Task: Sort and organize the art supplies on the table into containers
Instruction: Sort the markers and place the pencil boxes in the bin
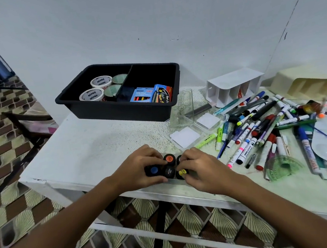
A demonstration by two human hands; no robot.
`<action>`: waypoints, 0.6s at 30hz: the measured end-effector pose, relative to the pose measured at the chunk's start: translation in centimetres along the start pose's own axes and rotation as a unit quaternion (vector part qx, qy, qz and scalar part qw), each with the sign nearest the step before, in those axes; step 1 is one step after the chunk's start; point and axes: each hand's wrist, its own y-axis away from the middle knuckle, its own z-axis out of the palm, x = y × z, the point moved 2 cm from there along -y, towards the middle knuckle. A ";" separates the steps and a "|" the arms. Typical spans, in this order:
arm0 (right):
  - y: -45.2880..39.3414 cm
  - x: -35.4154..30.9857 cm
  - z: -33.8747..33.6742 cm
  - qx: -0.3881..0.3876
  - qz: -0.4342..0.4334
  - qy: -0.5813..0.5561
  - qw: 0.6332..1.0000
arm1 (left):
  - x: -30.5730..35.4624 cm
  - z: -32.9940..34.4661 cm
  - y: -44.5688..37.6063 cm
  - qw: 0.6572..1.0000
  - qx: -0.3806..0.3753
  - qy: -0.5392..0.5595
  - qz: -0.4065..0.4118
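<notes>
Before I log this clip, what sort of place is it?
Probably a home craft corner: a worn white table against a plain wall, patterned floor tiles, a black bin of tape rolls, and loose markers.

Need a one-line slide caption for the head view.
Both hands gather small paint jars at the table edge; black bin behind.

The white speckled table [93, 141] carries a black divided plastic bin [118, 109] at the rear, clear plastic trays [190, 121] at centre, a cluster of small black paint jars [169, 165] at the front edge, a white slotted organiser [232, 87], and a loose pile of markers and pens [266, 127] at right.
</notes>
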 end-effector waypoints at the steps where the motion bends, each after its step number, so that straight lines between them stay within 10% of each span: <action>1: -0.2 0.0 0.2 0.011 0.009 -0.005 1.000 | -0.1 -0.2 0.2 1.000 0.009 -0.019 0.004; 18: -4.2 -1.2 0.6 -0.103 -0.034 0.060 0.992 | -2.2 -0.1 2.5 0.992 -0.078 -0.071 -0.071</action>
